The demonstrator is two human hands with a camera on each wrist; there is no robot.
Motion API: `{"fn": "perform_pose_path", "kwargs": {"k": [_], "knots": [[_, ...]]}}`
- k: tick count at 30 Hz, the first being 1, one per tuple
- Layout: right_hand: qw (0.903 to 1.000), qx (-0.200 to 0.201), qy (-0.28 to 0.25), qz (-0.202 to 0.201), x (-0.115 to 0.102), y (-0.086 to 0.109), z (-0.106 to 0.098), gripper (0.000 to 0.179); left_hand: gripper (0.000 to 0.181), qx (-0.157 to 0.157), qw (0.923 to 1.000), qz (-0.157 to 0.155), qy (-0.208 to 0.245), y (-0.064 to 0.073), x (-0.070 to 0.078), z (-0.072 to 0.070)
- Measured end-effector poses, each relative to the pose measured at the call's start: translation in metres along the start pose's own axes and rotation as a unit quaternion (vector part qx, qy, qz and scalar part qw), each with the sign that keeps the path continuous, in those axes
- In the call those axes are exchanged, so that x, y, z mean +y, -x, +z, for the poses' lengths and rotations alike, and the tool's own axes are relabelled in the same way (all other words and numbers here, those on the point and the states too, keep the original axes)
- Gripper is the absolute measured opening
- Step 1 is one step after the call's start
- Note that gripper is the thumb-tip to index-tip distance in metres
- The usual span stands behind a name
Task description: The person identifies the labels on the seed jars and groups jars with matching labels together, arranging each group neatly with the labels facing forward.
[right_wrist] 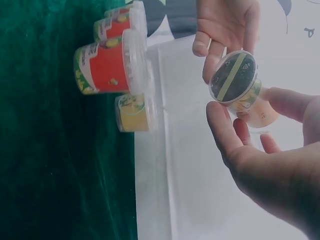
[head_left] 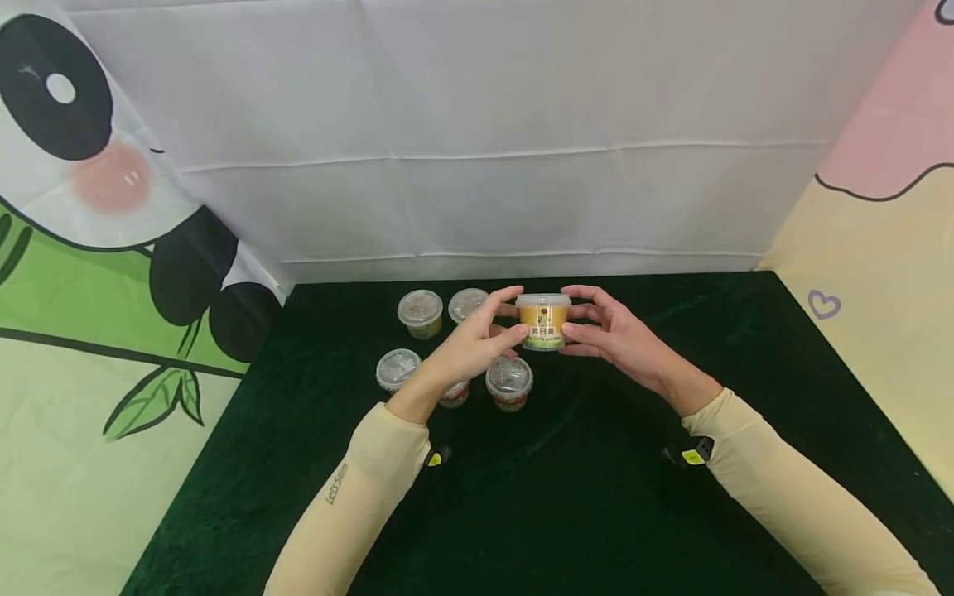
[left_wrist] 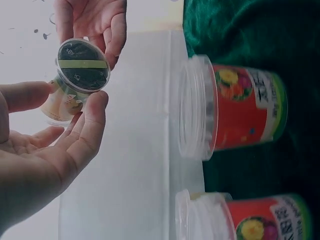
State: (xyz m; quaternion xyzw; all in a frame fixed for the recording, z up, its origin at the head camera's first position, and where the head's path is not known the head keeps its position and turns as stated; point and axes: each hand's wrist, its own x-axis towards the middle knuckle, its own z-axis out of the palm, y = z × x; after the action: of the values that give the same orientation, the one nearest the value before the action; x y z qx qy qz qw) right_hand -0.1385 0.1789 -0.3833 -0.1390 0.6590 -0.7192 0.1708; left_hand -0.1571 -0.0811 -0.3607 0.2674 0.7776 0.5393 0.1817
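Observation:
Above the dark green cloth, a small lidded plastic cup (head_left: 544, 323) with a yellow and green label is held up between both hands. My left hand (head_left: 477, 335) grips its left side with thumb and fingers. On the opposite side, my right hand (head_left: 622, 339) holds it with bent fingers and thumb. Both wrist views show the cup's dark base (left_wrist: 82, 65) with a pale stripe across it, tilted toward the cameras. The cup stays upright in the head view, its clear lid on top.
Several lidded cups stand on the cloth (head_left: 596, 497) near the left forearm, among them a front cup (head_left: 510, 385) with a red label and a back cup (head_left: 421, 314) with a yellowish one. A white sheet (head_left: 484, 165) hangs behind; printed sheets flank both sides.

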Motion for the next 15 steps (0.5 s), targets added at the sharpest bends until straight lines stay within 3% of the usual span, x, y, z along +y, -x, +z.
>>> {"fn": "perform_pose_path", "kwargs": {"k": [15], "knots": [[0.9989, 0.025, 0.017, 0.035, 0.014, -0.049, -0.008, 0.062, 0.061, 0.018, 0.9947, -0.082, -0.059, -0.044, -0.015, -0.022]]}}
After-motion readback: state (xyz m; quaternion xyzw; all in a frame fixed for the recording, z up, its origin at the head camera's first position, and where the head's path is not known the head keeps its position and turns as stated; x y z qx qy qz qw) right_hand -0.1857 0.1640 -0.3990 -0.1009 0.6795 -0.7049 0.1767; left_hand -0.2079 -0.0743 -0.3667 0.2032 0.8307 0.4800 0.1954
